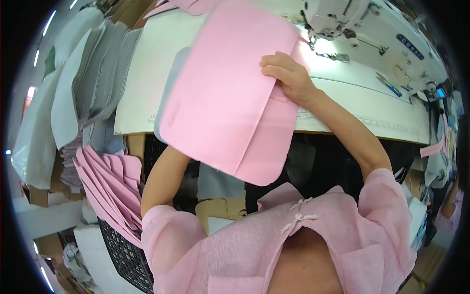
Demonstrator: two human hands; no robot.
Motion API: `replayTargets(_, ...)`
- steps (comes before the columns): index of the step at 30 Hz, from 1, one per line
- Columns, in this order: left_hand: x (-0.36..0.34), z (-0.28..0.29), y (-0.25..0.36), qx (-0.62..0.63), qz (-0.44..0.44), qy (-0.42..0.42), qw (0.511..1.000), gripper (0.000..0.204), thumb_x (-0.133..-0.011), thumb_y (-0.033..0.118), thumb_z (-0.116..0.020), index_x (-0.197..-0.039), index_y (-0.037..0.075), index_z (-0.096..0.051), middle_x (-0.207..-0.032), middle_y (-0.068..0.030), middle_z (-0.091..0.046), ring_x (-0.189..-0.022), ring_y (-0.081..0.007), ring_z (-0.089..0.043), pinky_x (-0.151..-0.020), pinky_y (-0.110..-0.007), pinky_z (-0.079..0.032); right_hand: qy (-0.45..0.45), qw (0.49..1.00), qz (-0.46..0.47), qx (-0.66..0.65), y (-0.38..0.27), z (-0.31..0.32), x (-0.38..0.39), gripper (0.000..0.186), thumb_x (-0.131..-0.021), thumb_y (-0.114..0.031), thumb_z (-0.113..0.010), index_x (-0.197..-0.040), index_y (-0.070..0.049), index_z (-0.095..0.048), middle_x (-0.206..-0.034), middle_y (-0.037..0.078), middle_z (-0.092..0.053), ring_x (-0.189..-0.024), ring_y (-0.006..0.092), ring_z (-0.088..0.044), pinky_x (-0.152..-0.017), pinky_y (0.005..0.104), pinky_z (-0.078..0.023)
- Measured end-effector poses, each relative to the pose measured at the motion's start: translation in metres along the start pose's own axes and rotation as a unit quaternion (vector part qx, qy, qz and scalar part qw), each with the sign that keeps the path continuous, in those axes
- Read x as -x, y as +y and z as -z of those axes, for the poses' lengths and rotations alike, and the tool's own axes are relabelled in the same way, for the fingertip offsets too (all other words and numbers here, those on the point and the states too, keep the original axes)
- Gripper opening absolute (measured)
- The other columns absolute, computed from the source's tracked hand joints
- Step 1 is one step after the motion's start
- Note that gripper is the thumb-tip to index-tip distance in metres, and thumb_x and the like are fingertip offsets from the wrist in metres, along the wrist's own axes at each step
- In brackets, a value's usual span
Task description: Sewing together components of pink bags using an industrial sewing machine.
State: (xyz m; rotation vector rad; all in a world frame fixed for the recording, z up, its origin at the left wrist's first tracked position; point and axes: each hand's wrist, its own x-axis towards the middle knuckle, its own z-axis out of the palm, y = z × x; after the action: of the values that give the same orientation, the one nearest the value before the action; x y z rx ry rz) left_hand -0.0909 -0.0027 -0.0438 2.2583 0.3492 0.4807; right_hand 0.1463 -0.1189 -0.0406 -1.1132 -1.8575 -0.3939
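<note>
A large pink panel [215, 98] with rounded corners is raised over the white sewing table [137, 73], with a long seam or fold along its right part. A grey-blue piece [171, 63] shows beside its left edge. My right hand [286, 76] grips the upper right of the pink panel, fingers curled over it. My left forearm reaches up under the panel's lower left, and the hand itself is hidden. The sewing machine's lit needle area is just beyond the panel's top right corner.
The sewing machine [357, 29] occupies the back right, scissors [389, 85] beside it. Stacked grey pieces [95, 83] line the left. Below them, pink pieces [107, 186] rest in a black crate [125, 255]. Another person's arm [450, 206] shows at the far right.
</note>
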Motion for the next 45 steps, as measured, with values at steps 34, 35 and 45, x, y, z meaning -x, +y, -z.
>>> replayTargets(34, -0.146, -0.043, 0.019, -0.377, -0.058, 0.008, 0.924, 0.034, -0.074, 0.039, -0.057, -0.085, 0.008, -0.063, -0.083, -0.0097, -0.058, -0.087, -0.0255, -0.052, -0.075, -0.037, -0.040, -0.175, 0.982, 0.027, -0.073, -0.054, -0.040, -0.002, 0.017, -0.068, -0.006, -0.051, -0.085, -0.006, -0.056, -0.094, 0.008, -0.055, -0.100, 0.0262, -0.048, -0.090, 0.0416, -0.035)
replayTargets(35, -0.148, -0.045, 0.015, -0.331, -0.071, 0.032, 0.941, 0.031, -0.073, 0.036, -0.059, -0.083, 0.007, -0.063, -0.079, -0.0092, -0.057, -0.083, -0.0247, -0.053, -0.073, -0.035, -0.042, -0.168, 0.983, 0.012, -0.074, -0.053, -0.040, 0.000, 0.018, -0.068, -0.005, -0.051, -0.085, -0.005, -0.056, -0.094, 0.009, -0.055, -0.099, 0.0266, -0.048, -0.089, 0.0408, -0.036)
replayTargets(45, -0.146, -0.042, -0.006, 0.059, 0.059, 0.081, 0.993, 0.021, -0.071, 0.021, -0.066, -0.077, 0.001, -0.062, -0.074, -0.0054, -0.060, -0.070, -0.0126, -0.053, -0.064, -0.025, -0.044, -0.117, 0.970, -0.144, 0.160, -0.010, 0.024, 0.027, 0.021, -0.071, -0.014, -0.055, -0.088, -0.002, -0.056, -0.092, 0.008, -0.053, -0.086, 0.0245, -0.049, -0.076, 0.0334, -0.039)
